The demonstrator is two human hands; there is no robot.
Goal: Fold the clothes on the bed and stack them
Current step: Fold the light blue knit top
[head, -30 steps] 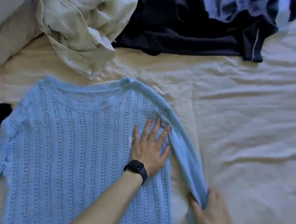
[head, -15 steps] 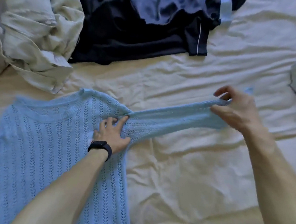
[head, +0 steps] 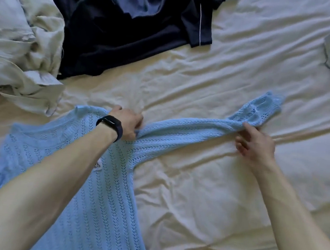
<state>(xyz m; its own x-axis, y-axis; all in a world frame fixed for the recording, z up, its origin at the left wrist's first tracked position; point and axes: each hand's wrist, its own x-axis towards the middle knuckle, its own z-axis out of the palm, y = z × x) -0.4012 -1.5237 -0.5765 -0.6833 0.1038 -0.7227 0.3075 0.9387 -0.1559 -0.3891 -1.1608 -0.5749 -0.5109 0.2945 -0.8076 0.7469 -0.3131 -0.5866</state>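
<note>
Now, from your left: a crumpled cream garment (head: 21, 65), then the blue knit sweater (head: 84, 187) flat on the bed sheet (head: 203, 200). Your left hand (head: 128, 124) pinches its shoulder; your right hand (head: 254, 143) grips the outstretched sleeve (head: 190, 131) near the cuff.

- No text, brand, number or sign can be read anywhere in the view.
- A small white tag (head: 97, 166) lies on the light blue knit sweater (head: 94, 209), beside the left forearm; it bears dark marks, too small and blurred to make out.
- The black wristband (head: 111, 126) on the left wrist has a dark face with nothing legible on it.
</note>
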